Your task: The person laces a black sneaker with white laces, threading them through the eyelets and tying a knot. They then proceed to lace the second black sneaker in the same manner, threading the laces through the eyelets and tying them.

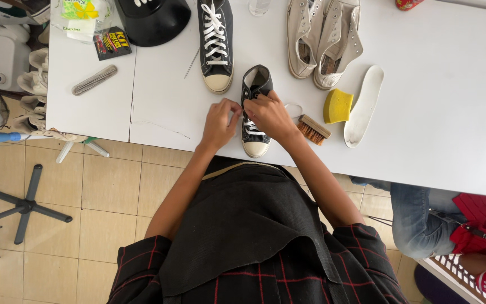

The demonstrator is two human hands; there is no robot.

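A small black high-top sneaker (pixel 254 84) with a cream toe cap and white laces lies on the white table (pixel 423 84), toe toward me. My left hand (pixel 220 121) pinches a white lace end at the shoe's left side. My right hand (pixel 270 115) rests on top of the shoe over the laces, fingers closed on the lacing. A matching laced black sneaker (pixel 216 42) stands just behind to the left.
A pair of unlaced beige sneakers (pixel 324 39), a yellow sponge (pixel 337 106), a wooden brush (pixel 313 129), a white insole (pixel 364 104) and a grey insole (pixel 94 80) lie on the table. A black cap (pixel 156 21) sits at the back. Another person's legs (pixel 423 219) show at right.
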